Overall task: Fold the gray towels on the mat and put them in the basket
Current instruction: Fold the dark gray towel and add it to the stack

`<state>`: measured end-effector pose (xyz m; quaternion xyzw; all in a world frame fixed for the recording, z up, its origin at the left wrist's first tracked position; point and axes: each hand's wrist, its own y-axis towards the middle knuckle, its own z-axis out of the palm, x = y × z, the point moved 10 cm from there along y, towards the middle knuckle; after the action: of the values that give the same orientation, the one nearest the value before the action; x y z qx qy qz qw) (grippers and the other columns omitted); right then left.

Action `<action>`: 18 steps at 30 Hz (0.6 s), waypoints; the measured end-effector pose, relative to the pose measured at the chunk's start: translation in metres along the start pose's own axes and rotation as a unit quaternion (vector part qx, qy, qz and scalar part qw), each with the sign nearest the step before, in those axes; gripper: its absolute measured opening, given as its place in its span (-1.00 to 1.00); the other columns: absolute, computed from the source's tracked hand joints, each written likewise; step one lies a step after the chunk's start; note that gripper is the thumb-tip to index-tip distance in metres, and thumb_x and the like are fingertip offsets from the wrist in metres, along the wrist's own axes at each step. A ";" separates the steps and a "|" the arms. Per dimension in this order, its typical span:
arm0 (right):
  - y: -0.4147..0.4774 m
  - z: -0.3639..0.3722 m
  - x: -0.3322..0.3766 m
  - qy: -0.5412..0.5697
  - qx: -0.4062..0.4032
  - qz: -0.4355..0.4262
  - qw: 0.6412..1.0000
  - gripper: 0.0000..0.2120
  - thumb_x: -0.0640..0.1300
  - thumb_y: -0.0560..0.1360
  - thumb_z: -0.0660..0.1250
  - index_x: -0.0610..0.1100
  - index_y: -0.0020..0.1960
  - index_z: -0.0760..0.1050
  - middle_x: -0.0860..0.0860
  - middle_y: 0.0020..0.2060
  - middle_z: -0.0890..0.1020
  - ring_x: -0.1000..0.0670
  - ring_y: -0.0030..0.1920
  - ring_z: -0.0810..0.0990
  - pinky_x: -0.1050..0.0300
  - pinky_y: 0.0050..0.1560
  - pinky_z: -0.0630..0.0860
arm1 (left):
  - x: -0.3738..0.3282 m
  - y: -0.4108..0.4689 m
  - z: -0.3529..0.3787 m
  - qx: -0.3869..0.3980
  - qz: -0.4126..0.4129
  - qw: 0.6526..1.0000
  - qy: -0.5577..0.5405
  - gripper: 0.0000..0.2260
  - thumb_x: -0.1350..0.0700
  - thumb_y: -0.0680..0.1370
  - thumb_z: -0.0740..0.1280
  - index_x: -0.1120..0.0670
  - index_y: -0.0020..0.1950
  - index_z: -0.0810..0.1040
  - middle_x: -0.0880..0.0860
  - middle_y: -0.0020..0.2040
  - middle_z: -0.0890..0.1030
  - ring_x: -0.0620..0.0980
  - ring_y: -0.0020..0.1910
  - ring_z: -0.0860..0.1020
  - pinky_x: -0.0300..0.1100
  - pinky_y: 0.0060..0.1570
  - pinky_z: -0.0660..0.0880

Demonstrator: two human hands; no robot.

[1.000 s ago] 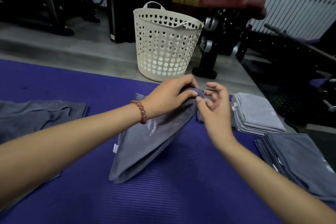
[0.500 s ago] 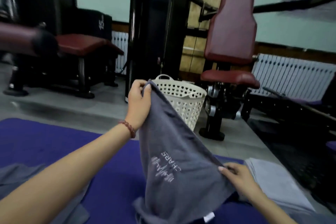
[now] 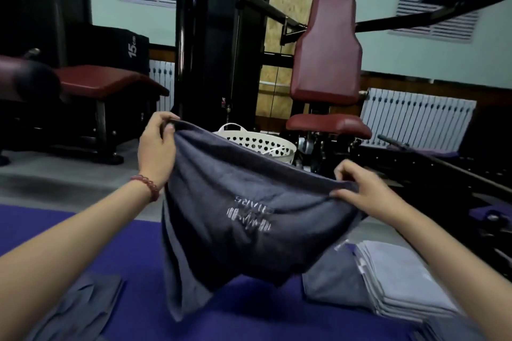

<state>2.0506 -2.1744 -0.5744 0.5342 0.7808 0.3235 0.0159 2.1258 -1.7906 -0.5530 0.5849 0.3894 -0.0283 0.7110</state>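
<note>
Here the left hand (image 3: 156,148) and right hand (image 3: 360,188) each pinch a top corner of the gray towel (image 3: 243,219), hanging mid-frame above the purple mat (image 3: 124,252); level both corners, pull taut, then fold.

The dark gray towel (image 3: 243,216) I hold bears a pale stitched logo: lettering over a barbell crossed by a pulse line. The mat (image 3: 133,252) is deep purple. Along the mat's right edge the folded towel stack (image 3: 401,285) is a lighter, bluish gray; at its near left corner the crumpled towel (image 3: 77,310) is slate gray. The basket (image 3: 260,144) is cream, pierced with rows of heart-shaped holes. The bead bracelet (image 3: 146,187) on my left wrist is dark red. The machine's seat pads (image 3: 329,50) are maroon, its frame (image 3: 210,36) black, the ribbed radiator (image 3: 415,116) white, the wall (image 3: 415,63) pale green.
</note>
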 end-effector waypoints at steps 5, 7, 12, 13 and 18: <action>0.004 0.050 -0.060 -0.120 0.126 0.131 0.976 -0.76 -0.23 0.40 0.44 -0.03 -0.05 0.43 -0.03 -0.11 0.58 -0.06 -0.03 0.56 0.11 -0.13 0.39 | 0.037 -0.013 0.018 0.102 -0.031 0.989 0.106 -0.79 0.25 0.56 0.20 0.06 0.14 0.51 0.02 -0.02 0.57 0.03 0.00 0.54 -0.10 0.04 0.47; 0.009 0.064 -0.085 -0.134 0.121 0.194 0.964 -0.91 -0.21 0.46 0.38 -0.09 -0.07 0.51 -0.09 -0.10 0.60 -0.08 -0.12 0.59 0.15 -0.27 0.43 | 0.062 -0.016 0.035 0.145 -0.092 0.980 0.096 -0.71 0.29 0.57 0.20 0.09 0.25 0.49 0.10 0.06 0.55 0.06 -0.01 0.54 -0.13 -0.10 0.56; 0.052 0.046 -0.090 0.115 -0.187 0.290 0.931 -0.81 -0.36 0.51 0.22 -0.24 0.01 0.58 -0.20 -0.04 0.61 -0.15 -0.08 0.58 0.26 -0.22 0.47 | 0.109 0.019 0.035 -0.005 -0.291 0.956 -0.025 -0.80 0.31 0.58 0.18 0.26 0.14 0.53 0.19 0.00 0.56 0.17 -0.08 0.58 -0.02 0.02 0.57; 0.065 0.032 -0.078 0.139 -0.247 0.265 0.922 -0.78 -0.39 0.50 0.20 -0.24 0.00 0.59 -0.20 -0.01 0.61 -0.16 0.00 0.57 0.22 -0.09 0.44 | 0.106 0.030 0.032 -0.040 -0.285 0.957 -0.041 -0.79 0.31 0.57 0.17 0.26 0.14 0.53 0.18 0.00 0.55 0.16 -0.03 0.57 -0.03 0.12 0.52; 0.081 -0.018 -0.030 0.152 -0.373 0.166 0.900 -0.68 -0.47 0.43 0.13 -0.20 0.00 0.56 -0.08 0.05 0.47 0.05 0.03 0.45 0.32 0.14 0.34 | 0.080 0.049 0.017 -0.103 -0.237 0.963 -0.078 -0.78 0.31 0.57 0.14 0.19 0.12 0.52 0.10 0.01 0.55 0.09 0.07 0.53 -0.10 0.17 0.47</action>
<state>2.1234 -2.1909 -0.5274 0.5557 0.4958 0.6662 0.0407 2.2147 -1.7563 -0.5597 0.3954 0.4610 -0.2012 0.7686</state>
